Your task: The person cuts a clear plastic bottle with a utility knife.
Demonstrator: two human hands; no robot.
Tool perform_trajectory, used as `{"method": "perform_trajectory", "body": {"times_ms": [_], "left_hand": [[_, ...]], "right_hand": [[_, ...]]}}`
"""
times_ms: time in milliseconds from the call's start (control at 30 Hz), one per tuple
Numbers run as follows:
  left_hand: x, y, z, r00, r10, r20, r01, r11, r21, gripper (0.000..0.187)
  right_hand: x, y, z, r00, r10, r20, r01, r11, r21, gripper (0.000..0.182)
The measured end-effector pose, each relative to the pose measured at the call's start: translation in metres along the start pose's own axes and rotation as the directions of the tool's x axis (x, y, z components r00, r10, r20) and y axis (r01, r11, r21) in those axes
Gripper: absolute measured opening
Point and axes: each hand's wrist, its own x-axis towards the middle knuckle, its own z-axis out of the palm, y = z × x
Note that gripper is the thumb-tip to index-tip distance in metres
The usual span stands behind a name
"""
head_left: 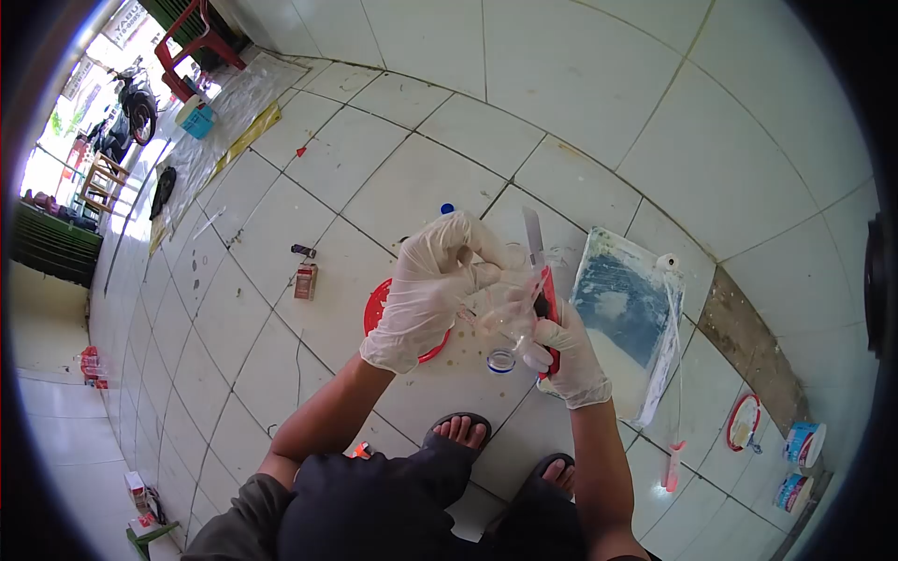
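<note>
The pale floor [248, 323] is tiled in a dark-lined grid, and the wall [580, 65] is tiled too. Daylight comes through the far opening [73, 112], near a red chair [210, 42] and a wooden stool [110, 169].

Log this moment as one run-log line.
left hand: gloved, holding clear plastic | right hand: gloved, holding red-handled cutter, blade out | blue cap: on floor

The left hand [426, 290] and right hand [572, 360] I see are gloved in milky white. The cutter [551, 290] is red and black, its blade [534, 234] grey; the plastic [505, 313] is clear. That cap [447, 208] is deep blue. The floor [393, 178] has whitish tiles gridded with dark lines. Over there, the chair [208, 39] is dark red, the bucket [196, 120] light blue and white.
</note>
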Motion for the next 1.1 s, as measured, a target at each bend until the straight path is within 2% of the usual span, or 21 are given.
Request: {"method": "perform_trajectory", "body": {"times_ms": [33,100,133,200,233,267,300,333,367,433,567,667,733,933,1100], "left_hand": [[0.001,-0.001,0.0,1.0,-0.002,0.004,0.002,1.0,0.007,0.012],[0.003,-0.003,-0.001,1.0,0.013,-0.018,-0.013,0.999,0.04,0.014],[0.005,-0.002,-0.001,1.0,0.014,-0.017,-0.013,0.999,0.047,0.014],[0.006,0.0,0.0,0.972,0.22,-0.083,-0.187,0.936,0.299,0.017],[0.007,0.001,-0.002,0.972,0.221,-0.079,-0.187,0.933,0.307,0.017],[0.008,0.002,-0.004,0.954,0.277,-0.111,-0.213,0.893,0.397,0.018],[0.01,0.003,-0.006,0.931,0.338,-0.137,-0.234,0.843,0.485,0.019],[0.01,0.004,-0.009,0.905,0.395,-0.158,-0.243,0.786,0.569,0.019],[0.012,0.006,-0.01,0.895,0.42,-0.153,-0.255,0.761,0.597,0.019],[0.014,0.007,-0.012,0.885,0.434,-0.169,-0.242,0.738,0.63,0.025],[0.014,0.01,-0.016,0.849,0.512,-0.131,-0.261,0.621,0.739,0.022],[0.01,0.011,-0.017,0.869,0.477,-0.134,-0.241,0.643,0.727,0.018],[0.007,0.012,-0.017,0.868,0.471,-0.156,-0.233,0.666,0.709,0.018],[0.004,0.018,-0.017,0.861,0.484,-0.158,-0.224,0.639,0.736,0.019],[0.004,0.018,-0.015,0.866,0.47,-0.171,-0.212,0.655,0.725,0.023]], "right_hand": [[0.0,0.0,0.002,1.0,-0.002,0.001,0.002,1.0,0.008,0.05],[0.002,0.002,0.006,1.0,0.0,-0.005,0.0,0.995,-0.104,0.033],[0.003,0.001,0.012,1.0,-0.003,-0.002,0.003,0.995,-0.099,0.033],[0.005,-0.001,0.025,0.932,-0.18,-0.314,0.062,0.934,-0.351,0.029],[0.004,0.002,0.026,0.933,-0.18,-0.311,0.066,0.937,-0.344,0.029],[0.001,0.005,0.025,0.883,-0.343,-0.32,0.175,0.875,-0.452,0.031],[-0.001,0.008,0.026,0.811,-0.497,-0.308,0.27,0.786,-0.556,0.033],[-0.008,0.005,0.033,0.814,-0.522,-0.253,0.194,0.656,-0.73,0.037],[-0.014,-0.002,0.045,0.852,-0.491,-0.181,0.171,0.588,-0.791,0.041],[-0.019,-0.003,0.061,0.787,-0.61,0.09,0.329,0.292,-0.898,0.043],[-0.027,-0.006,0.081,0.851,-0.524,0.042,0.303,0.423,-0.854,0.041],[-0.027,0.0,0.079,0.859,-0.509,0.05,0.299,0.421,-0.856,0.041],[-0.026,0.003,0.078,0.865,-0.491,0.099,0.308,0.367,-0.877,0.042],[-0.027,0.007,0.079,0.844,-0.521,0.126,0.372,0.399,-0.838,0.045],[-0.027,0.007,0.079,0.855,-0.503,0.125,0.362,0.407,-0.839,0.044]]}}
